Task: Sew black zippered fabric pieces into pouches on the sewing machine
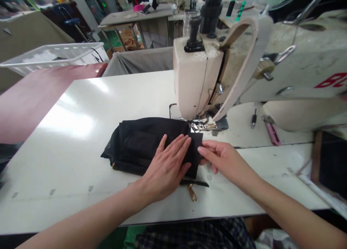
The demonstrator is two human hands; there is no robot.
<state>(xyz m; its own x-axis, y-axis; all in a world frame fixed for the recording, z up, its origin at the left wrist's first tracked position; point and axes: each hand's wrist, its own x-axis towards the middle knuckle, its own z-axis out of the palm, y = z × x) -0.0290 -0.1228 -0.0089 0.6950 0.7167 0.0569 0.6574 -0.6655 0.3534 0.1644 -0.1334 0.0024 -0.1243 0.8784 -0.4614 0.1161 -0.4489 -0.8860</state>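
Note:
A black fabric piece (143, 136), folded in layers, lies on the white sewing table under the needle area of the sewing machine (195, 86). My left hand (169, 165) rests flat on the fabric with its fingers stretched out. Thumb and fingers of my right hand (217, 155) pinch the fabric's right edge. The fabric's far right corner reaches the metal presser foot (202, 126). A gold zipper pull (192, 193) lies on the table below the fabric, beside a narrow dark strip.
A pen (254, 115) and pink thread snips (271, 131) lie right of the needle. A dark-screened tablet (330, 162) is at the far right. Beyond the table's left edge are a pink surface (48, 93) and a white plastic basket (62, 53).

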